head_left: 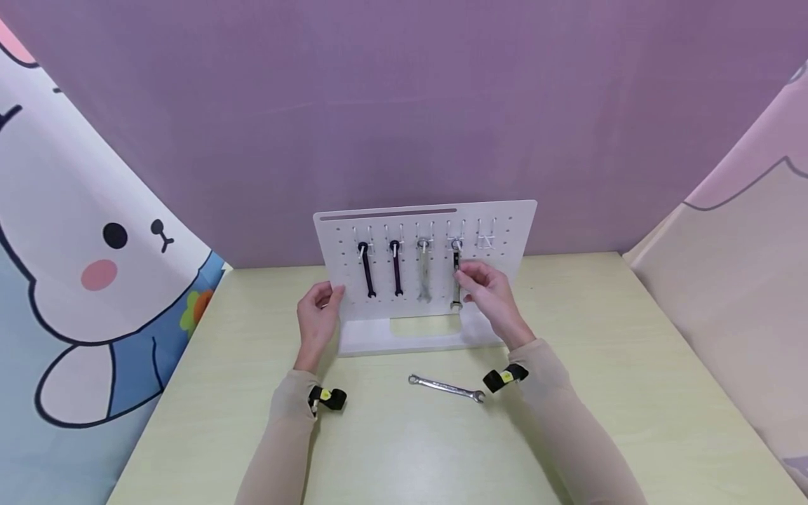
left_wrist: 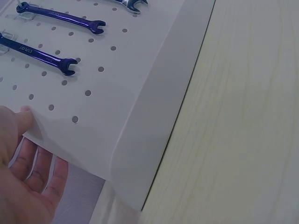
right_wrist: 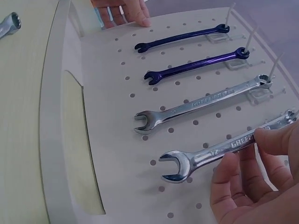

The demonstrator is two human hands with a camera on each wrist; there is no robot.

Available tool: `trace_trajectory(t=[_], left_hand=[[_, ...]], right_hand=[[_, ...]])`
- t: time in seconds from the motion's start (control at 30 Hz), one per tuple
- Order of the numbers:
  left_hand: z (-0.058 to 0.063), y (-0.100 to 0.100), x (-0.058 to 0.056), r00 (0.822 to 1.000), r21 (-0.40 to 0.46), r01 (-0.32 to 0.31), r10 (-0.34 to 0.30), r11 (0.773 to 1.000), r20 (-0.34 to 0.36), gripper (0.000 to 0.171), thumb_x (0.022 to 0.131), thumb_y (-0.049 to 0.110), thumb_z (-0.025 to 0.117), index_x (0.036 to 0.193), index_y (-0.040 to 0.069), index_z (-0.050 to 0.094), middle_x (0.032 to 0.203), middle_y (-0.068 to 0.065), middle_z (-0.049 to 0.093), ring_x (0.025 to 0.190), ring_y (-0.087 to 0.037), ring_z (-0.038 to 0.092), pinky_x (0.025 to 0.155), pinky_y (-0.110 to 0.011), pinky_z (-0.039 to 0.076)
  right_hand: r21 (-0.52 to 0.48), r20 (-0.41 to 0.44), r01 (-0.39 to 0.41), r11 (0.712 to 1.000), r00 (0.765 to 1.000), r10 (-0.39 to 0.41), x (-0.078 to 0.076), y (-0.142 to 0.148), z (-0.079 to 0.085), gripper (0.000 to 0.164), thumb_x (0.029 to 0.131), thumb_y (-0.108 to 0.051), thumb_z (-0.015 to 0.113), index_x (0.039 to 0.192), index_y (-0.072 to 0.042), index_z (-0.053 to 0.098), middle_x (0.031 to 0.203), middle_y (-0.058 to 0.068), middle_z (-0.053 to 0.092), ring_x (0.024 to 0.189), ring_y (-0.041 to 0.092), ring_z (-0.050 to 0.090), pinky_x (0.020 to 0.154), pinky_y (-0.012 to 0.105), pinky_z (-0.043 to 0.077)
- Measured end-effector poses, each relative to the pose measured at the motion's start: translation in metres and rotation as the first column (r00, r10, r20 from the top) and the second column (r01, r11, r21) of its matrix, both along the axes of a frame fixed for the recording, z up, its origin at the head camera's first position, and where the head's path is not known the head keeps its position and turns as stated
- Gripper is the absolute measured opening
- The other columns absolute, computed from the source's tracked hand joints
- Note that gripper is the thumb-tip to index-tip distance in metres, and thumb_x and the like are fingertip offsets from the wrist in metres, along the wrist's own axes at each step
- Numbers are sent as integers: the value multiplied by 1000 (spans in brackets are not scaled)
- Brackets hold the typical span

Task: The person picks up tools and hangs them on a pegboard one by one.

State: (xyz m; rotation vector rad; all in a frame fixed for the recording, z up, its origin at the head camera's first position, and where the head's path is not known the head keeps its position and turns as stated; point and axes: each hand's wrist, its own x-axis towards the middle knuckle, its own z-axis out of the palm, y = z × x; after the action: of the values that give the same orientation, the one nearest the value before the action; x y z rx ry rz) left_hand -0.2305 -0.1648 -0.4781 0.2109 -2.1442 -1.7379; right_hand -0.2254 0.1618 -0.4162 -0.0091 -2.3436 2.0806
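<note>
A white pegboard (head_left: 350, 305) stands upright on its base. At its left edge, my left hand (head_left: 318, 317) grips it, the thumb on the front face and the fingers behind. My right hand (head_left: 491, 294) pinches a silver combination wrench (right_wrist: 210, 157) by the shank, its open end pointing down. That wrench's ring end is at a hook, close to the board. Left of it hang another silver wrench (right_wrist: 201, 102) and two dark purple wrenches (right_wrist: 201, 63) (right_wrist: 184, 36), each by its ring end.
Another silver wrench (head_left: 447, 387) lies on the light wooden table (head_left: 391, 456) in front of the base. A hook (head_left: 486, 235) sits at the board's far right. Behind the board rises a purple wall (head_left: 404, 105), with cartoon-printed sheets (head_left: 126, 294) at the sides.
</note>
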Motion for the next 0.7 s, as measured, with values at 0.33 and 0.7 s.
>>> trace_trajectory(t=[0.33, 0.7], left_hand=[[-1, 0, 0, 1000, -12, 6, -6, 1000, -23, 23, 101, 17, 75, 114, -2, 74, 109, -23, 75, 83, 0, 63, 75, -11, 51], [-3, -1, -1, 1000, -8, 21, -21, 1000, 4, 25, 103, 21, 74, 118, 1, 74, 113, -23, 75, 88, -4, 64, 77, -12, 52]], right_hand=[[43, -140, 86, 995, 987, -79, -10, -2, -12, 21, 104, -10, 68, 120, 3, 71, 105, 3, 74, 86, 17, 63, 72, 26, 59], [77, -220, 183, 980, 962, -162, -12, -6, -19, 21, 100, -13, 75, 116, 1, 78, 117, 21, 77, 81, 4, 65, 69, 13, 53]])
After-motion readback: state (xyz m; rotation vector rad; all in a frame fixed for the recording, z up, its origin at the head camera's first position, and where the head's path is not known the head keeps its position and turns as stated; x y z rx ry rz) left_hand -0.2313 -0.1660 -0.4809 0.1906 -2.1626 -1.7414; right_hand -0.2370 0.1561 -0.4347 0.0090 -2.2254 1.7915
